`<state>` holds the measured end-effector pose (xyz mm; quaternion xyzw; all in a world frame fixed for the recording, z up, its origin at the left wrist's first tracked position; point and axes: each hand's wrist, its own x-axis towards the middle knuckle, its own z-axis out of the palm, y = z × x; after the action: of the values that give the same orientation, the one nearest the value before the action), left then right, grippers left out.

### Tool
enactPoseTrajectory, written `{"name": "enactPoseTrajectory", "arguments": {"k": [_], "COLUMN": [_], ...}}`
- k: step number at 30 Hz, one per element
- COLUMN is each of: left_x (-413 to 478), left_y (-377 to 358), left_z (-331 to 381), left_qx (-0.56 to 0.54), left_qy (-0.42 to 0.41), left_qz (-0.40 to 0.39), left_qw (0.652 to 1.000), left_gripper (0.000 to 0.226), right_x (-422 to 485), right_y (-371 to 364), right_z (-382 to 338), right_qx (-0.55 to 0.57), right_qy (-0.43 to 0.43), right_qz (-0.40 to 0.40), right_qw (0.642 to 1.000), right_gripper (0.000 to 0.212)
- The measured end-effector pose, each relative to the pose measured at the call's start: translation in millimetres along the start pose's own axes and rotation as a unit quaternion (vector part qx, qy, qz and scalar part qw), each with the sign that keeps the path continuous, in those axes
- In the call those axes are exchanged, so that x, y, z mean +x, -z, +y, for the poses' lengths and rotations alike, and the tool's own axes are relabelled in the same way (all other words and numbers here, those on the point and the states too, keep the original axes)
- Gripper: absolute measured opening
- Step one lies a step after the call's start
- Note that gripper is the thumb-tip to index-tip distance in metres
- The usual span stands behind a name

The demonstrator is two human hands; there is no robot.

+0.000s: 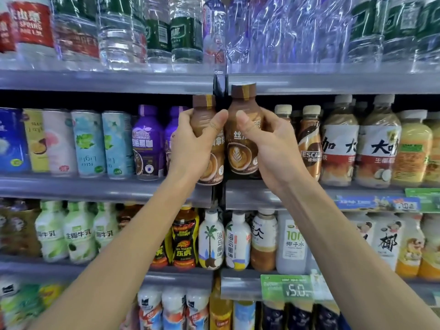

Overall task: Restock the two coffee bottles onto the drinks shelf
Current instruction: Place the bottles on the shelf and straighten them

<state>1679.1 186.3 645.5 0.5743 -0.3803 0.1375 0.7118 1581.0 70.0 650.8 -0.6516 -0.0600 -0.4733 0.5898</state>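
Observation:
Two brown coffee bottles with latte-art labels are held side by side in front of the middle drinks shelf (104, 186). My left hand (192, 144) grips the left coffee bottle (212, 163), whose base hangs just over the shelf's front edge. My right hand (266, 148) grips the right coffee bottle (240, 151), which is a little higher, its cap level with the rail of the shelf above. The two bottles touch at the upright post between the shelf bays.
Purple coffee bottles (147, 144) stand just left of my hands, Nescafe and milk-tea bottles (309, 144) just right. Water bottles (123, 32) fill the shelf above. Coconut drinks (212, 241) and a green price tag (288, 289) sit below.

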Motion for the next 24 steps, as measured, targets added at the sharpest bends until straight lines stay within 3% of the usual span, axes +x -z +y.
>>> {"name": "enactPoseTrajectory", "arguments": {"k": [5,9,20,24], "left_x": [-3.7,-5.3,-10.5,-3.9], "left_y": [-5.9,-13.2,-32.0,-29.5], "left_z": [-5.9,-12.1,-28.6,-31.1], "left_qx": [0.045,0.045,0.053,0.065], "left_qy": [-0.054,-0.082,-0.152,-0.141], "left_qz": [0.060,0.100,0.176,0.182], "left_qw": [0.996,0.991,0.971,0.971], "left_gripper": [0.044,0.061,0.055,0.059], "right_x": [-1.0,-1.0,-7.2,-4.4], "right_y": [-7.1,-3.5,-3.9,-7.7], "right_z": [6.6,13.2,47.5,57.0], "right_qx": [-0.035,-0.081,-0.151,-0.161], "right_qy": [0.016,0.037,0.075,0.076], "right_qz": [0.047,0.058,0.107,0.112], "right_qw": [0.998,0.994,0.980,0.978], "right_gripper": [0.049,0.052,0.060,0.059]}}
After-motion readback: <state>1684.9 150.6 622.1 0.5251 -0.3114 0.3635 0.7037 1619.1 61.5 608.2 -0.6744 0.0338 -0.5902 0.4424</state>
